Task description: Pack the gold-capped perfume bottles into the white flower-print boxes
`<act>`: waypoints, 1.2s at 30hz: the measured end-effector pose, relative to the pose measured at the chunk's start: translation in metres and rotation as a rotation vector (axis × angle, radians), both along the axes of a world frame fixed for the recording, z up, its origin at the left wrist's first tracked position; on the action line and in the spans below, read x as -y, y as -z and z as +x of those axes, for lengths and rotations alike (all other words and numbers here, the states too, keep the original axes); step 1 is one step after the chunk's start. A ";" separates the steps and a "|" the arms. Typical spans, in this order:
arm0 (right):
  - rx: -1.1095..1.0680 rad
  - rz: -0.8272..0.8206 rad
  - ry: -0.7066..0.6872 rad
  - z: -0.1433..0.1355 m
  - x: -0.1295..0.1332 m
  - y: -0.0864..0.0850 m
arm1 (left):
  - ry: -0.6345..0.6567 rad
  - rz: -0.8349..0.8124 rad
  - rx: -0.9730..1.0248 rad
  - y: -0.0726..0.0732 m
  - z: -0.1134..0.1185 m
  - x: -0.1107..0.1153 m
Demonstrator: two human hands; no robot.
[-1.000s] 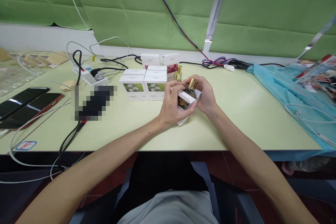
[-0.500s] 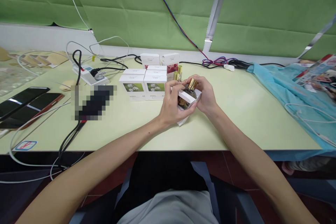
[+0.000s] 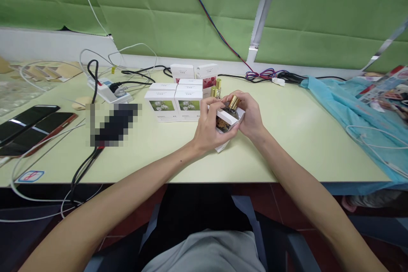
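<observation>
A small white box [image 3: 227,120] with a dark floral picture is held between both hands above the table. Out of its open top sticks a glass bottle with a gold cap [image 3: 234,102]. My left hand [image 3: 208,127] wraps round the box's left side and front, fingers bent over it. On the right side, my right hand [image 3: 250,114] grips the box and its fingers reach behind the bottle. Just beyond my left hand stand small gold-capped bottles [image 3: 218,86], partly hidden. Several white boxes with a green flower picture [image 3: 188,105] stand in a group left of my hands.
Two white boxes with red pictures [image 3: 208,80] stand at the back. Phones [image 3: 28,125], a power strip [image 3: 110,91] and loose cables lie left on the table [image 3: 306,148]. Blue plastic sheeting [image 3: 344,110] covers the right end. A green curtain hangs behind.
</observation>
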State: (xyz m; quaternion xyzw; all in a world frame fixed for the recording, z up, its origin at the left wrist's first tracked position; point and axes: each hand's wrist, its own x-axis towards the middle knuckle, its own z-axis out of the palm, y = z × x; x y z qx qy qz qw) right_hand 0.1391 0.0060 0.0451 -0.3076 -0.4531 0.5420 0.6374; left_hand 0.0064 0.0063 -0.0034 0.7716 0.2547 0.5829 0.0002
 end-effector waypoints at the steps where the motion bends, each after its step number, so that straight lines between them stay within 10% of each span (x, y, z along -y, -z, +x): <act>1: -0.001 0.002 0.000 0.000 0.000 0.000 | 0.004 0.002 0.002 0.000 0.000 0.000; 36: -0.034 -0.005 0.020 0.000 -0.003 0.003 | -0.012 -0.002 -0.012 0.000 0.000 -0.001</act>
